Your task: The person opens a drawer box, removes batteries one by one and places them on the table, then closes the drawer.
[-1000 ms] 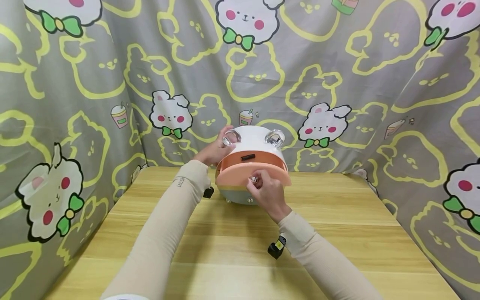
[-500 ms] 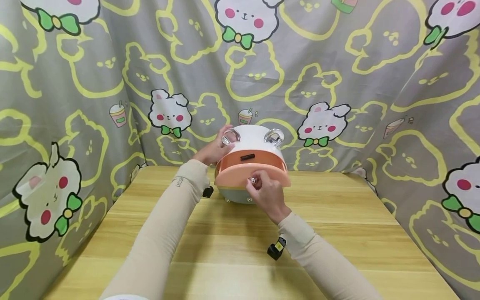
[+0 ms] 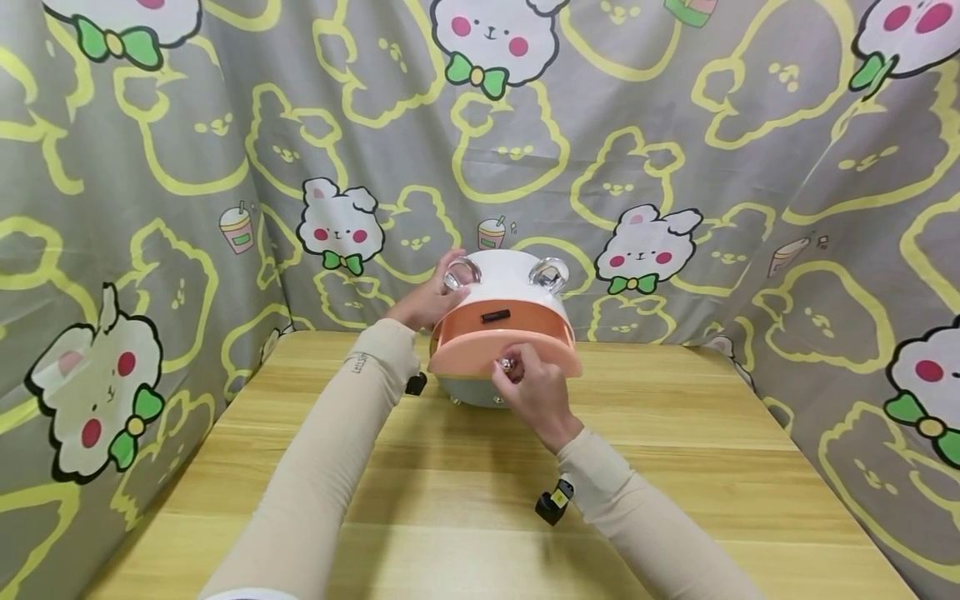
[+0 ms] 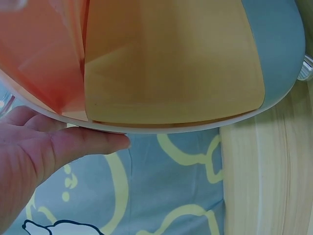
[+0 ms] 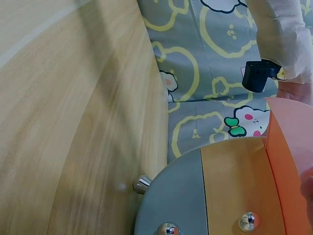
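A small rounded drawer cabinet [image 3: 504,279] with a white shell and clear ear-shaped loops stands on the table. Its orange top drawer [image 3: 461,354] is pulled partway out, and a small dark bar-shaped object [image 3: 495,317] shows inside. My right hand [image 3: 538,390] pinches the shiny knob [image 3: 507,364] on that drawer's front. Up at the cabinet's left side, beside one ear, my left hand [image 3: 427,302] rests against the shell; a straight finger [image 4: 93,142] presses along it in the left wrist view. Beneath are a yellow drawer [image 4: 171,63] and a grey drawer [image 5: 171,205], both shut.
The wooden table [image 3: 480,517] extends around the cabinet. Grey curtains [image 3: 420,150] with rabbit prints hang behind it and on both sides. A black wrist camera [image 3: 553,502] sits below my right wrist, and another [image 3: 416,383] is near my left wrist.
The orange drawer has slid slightly farther out toward me, with my right hand still on its knob. My left hand stays at the cabinet's side.
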{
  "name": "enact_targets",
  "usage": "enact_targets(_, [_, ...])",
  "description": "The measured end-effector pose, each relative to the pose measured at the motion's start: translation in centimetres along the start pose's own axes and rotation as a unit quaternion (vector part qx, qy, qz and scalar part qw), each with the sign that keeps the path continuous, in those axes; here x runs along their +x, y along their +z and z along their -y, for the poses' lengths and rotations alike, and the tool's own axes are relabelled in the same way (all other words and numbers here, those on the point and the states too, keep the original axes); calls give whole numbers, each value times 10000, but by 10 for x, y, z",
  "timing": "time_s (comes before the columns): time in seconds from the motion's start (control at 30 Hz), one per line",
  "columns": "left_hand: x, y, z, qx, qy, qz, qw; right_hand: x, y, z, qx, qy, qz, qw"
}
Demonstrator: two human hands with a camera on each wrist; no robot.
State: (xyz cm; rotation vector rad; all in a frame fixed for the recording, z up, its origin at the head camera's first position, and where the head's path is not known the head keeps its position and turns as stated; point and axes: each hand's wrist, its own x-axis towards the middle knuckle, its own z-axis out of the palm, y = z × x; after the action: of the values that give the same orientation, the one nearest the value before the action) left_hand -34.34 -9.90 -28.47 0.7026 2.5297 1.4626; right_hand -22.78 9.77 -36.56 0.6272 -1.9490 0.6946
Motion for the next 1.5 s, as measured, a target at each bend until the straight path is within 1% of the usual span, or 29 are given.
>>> enact_targets(0.1, [4, 0, 2, 30, 75, -11, 10000, 1, -1, 0, 12, -20, -17, 10000])
enact_targets(0.3, [7, -1, 0, -81, 114, -7, 9999, 3, -5, 1, 49, -6, -2, 10000])
enact_targets(0.53, [2, 1, 0, -177, 7, -59, 9998, -1, -4, 3, 225, -14, 98, 9997])
enact_targets(0.7, [2, 2, 1, -150, 175, -97, 9997, -1, -4, 4, 281, -10, -1, 9996])
enact_targets(0.93, [2, 1, 4, -148, 66, -87, 9998, -2, -5, 7, 325, 13, 81, 9994])
enact_targets(1.13, [4, 1, 5, -54, 125, -51, 9999, -4, -7, 8, 355, 30, 29, 9994])
enact_targets(1.33, [1, 1, 3, -157, 104, -25, 9998, -5, -8, 10, 343, 17, 55, 9994])
enact_targets(1.5, [2, 0, 3, -111, 124, 8, 9999, -5, -10, 11, 408, 27, 54, 9991])
